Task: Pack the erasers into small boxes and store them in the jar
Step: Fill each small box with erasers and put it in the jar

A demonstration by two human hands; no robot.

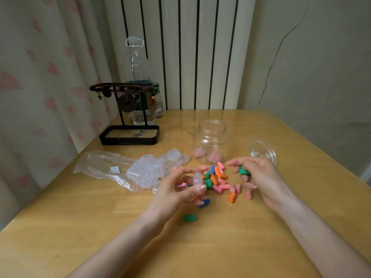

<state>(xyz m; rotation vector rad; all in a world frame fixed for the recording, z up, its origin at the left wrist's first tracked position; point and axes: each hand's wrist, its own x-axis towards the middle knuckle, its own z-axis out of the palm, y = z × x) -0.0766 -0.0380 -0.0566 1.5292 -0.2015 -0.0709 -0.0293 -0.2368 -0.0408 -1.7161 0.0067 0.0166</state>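
Left hand (180, 189) pinches small box (197, 179); right hand (255, 175) grips green eraser (244, 171)

At left, a cream fabric curtain (40, 87) carries pink hearts. Top centre, a white ribbed radiator (202, 57) shows black vertical stripes. The glossy wooden table (200, 247) is honey-yellow. At centre, the heap of small rubber erasers (216, 179) mixes pink, orange, green and blue; a green eraser (244, 171) sits in the right hand (261, 174). The small plastic boxes (148, 171) left of centre are frosted white; two of them inside the clear plastic jar (210, 135) show pink. The metal stand (130, 135), upper left, is black.
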